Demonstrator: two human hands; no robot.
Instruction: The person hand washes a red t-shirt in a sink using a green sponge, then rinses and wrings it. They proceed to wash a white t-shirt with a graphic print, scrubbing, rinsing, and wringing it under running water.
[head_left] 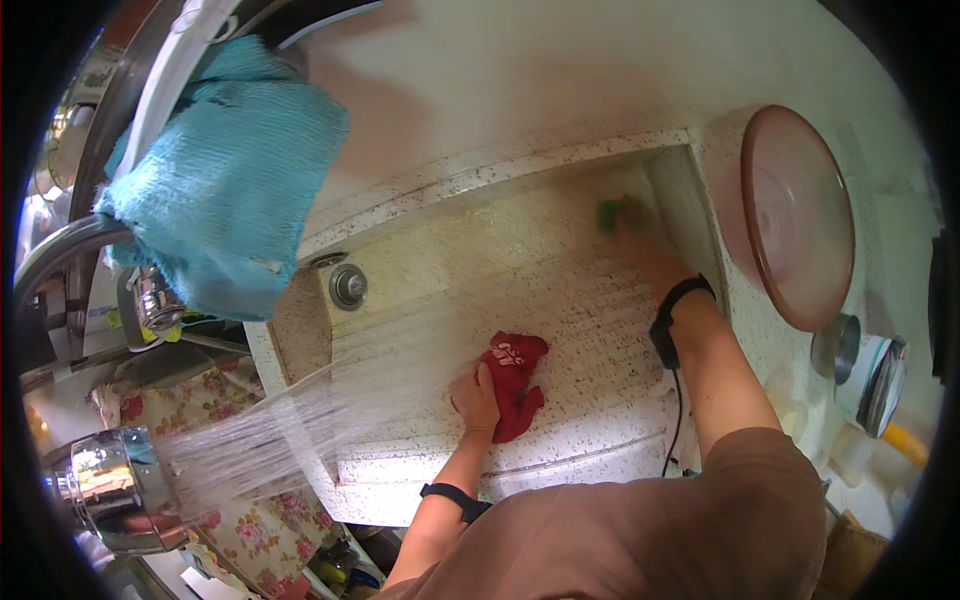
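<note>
My left hand (476,400) grips a red cloth (515,395) with white markings, resting on the ribbed washboard slope of a speckled sink (705,240). My right hand (635,230) reaches to the basin's back right corner, fingers round a small green object (608,215); blur hides what it is. At the left, a chrome spray head (115,490) throws water across the sink's front left. A metal drain (348,287) shows in the basin.
A light blue cloth (220,180) hangs over a curved tap at upper left. A pink-rimmed bowl (800,220) leans at the right, near a metal cup (830,350) and other containers. Floral fabric (250,510) lies below the spray.
</note>
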